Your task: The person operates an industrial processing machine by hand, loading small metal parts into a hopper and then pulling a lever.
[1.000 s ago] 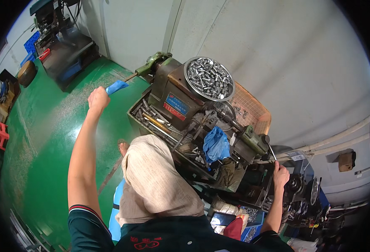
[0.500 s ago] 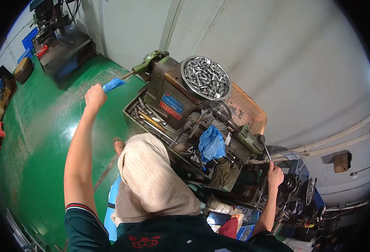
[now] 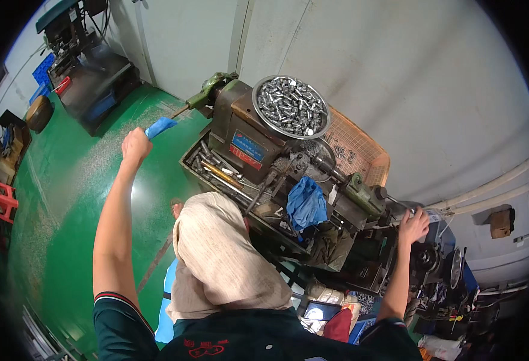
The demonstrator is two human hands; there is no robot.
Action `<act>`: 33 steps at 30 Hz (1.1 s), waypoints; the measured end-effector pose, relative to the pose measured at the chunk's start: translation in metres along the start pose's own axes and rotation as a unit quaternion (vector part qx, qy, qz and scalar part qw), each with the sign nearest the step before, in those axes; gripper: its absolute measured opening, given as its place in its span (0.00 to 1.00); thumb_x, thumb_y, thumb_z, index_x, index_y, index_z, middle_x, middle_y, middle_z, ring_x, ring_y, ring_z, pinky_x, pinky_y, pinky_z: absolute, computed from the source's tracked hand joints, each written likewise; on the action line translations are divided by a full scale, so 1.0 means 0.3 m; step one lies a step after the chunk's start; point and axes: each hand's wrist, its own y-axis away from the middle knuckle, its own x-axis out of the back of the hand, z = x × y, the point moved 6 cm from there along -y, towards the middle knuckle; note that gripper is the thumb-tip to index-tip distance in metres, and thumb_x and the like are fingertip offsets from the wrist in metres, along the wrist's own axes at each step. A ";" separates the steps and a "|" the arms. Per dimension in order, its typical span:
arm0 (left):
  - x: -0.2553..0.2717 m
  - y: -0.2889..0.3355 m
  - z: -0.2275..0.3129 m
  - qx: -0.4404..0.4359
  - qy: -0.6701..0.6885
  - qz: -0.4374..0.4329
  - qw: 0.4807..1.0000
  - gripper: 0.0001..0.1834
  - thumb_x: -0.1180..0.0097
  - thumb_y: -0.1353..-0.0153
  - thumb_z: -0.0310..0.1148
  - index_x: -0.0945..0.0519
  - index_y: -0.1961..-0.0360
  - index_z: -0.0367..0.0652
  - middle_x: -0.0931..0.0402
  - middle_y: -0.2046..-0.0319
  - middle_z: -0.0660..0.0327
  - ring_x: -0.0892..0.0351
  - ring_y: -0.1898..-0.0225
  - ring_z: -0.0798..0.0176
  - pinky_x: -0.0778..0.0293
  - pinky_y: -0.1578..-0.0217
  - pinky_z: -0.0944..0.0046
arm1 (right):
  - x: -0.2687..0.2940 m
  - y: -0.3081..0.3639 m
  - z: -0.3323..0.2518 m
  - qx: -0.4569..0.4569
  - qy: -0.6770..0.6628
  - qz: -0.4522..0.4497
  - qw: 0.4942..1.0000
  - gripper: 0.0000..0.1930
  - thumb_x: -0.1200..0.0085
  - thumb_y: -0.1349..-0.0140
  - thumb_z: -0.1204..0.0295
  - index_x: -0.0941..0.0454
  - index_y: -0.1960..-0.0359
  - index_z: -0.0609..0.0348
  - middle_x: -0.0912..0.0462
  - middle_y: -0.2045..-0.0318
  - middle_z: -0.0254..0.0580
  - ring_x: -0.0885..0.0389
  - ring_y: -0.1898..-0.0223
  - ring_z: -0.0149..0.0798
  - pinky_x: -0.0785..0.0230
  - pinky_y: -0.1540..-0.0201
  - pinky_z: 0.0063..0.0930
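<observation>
My left hand [image 3: 136, 145] is wrapped round a lever handle [image 3: 161, 127] with blue cloth or film about its grip. That lever runs to the green headstock end of a small bench lathe [image 3: 240, 129]. On the other side my right hand [image 3: 413, 227] has its fingers curled over the end of a metal lever [image 3: 400, 203] on the green tailstock [image 3: 360, 195]; the fingers are slightly blurred. A round metal bowl [image 3: 256, 111] heaped with small shiny metal parts [image 3: 291, 107] sits on the headstock. Between the hands, a blue cloth [image 3: 306, 203] lies over the lathe's front.
Behind the lathe stands an orange plastic basket [image 3: 373, 159] with some metal parts in it. A tray [image 3: 199, 162] of rods and tools runs along the front. Another machine [image 3: 93, 81] stands at the far left, near a red stool [image 3: 5, 201] on the green floor [image 3: 66, 240].
My right hand has swung the tailstock lever outward to the right and up. My left hand keeps its grip almost in place. The view has shifted slightly.
</observation>
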 end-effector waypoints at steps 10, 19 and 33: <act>0.017 0.003 0.005 0.020 0.013 -0.019 1.000 0.12 0.52 0.56 0.26 0.21 0.69 0.43 0.24 0.66 0.49 0.25 0.62 0.48 0.29 0.61 0.55 | 0.101 -0.156 -0.881 0.127 -0.462 -0.179 0.860 0.08 0.48 0.60 0.69 0.25 0.79 0.60 0.23 0.77 0.46 0.25 0.70 0.45 0.33 0.63 0.35; -0.001 0.047 0.017 0.007 0.032 0.001 0.999 0.10 0.52 0.57 0.26 0.21 0.71 0.43 0.24 0.70 0.49 0.24 0.65 0.47 0.28 0.63 0.54 | 0.006 -0.104 -1.059 0.107 -0.514 -0.365 0.769 0.15 0.48 0.61 0.68 0.24 0.71 0.65 0.22 0.78 0.47 0.23 0.73 0.42 0.32 0.67 0.31; 0.018 0.254 0.158 -0.028 0.092 0.033 0.995 0.11 0.44 0.58 0.28 0.24 0.69 0.43 0.24 0.72 0.50 0.24 0.68 0.47 0.28 0.67 0.52 | -0.022 -0.099 -1.095 0.167 -0.590 -0.327 0.719 0.12 0.47 0.61 0.71 0.24 0.74 0.66 0.21 0.76 0.48 0.22 0.72 0.40 0.32 0.65 0.29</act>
